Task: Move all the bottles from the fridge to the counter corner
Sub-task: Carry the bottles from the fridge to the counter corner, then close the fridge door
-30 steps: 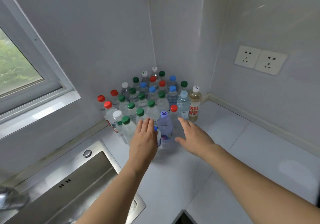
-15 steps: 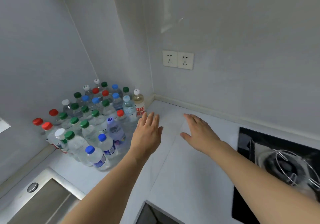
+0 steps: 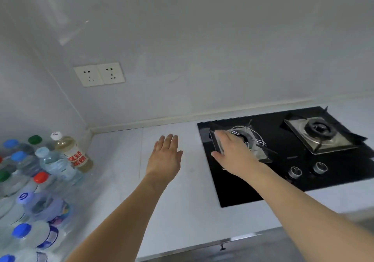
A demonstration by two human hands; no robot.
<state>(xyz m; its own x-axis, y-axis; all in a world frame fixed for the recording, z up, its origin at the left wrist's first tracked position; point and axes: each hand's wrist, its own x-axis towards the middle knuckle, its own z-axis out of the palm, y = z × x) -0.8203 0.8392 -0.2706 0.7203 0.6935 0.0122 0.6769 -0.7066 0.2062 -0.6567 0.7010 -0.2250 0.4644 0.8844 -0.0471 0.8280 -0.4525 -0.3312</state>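
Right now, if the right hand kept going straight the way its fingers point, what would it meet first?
Probably the near burner of the black gas hob: the right hand hangs open over it, fingers aimed up-left. Beyond lies the wall. Its height above the burner is unclear.

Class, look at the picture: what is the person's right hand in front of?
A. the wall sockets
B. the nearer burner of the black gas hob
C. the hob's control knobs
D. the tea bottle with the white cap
B: the open right hand covers part of the nearer burner of the black gas hob, holding nothing.
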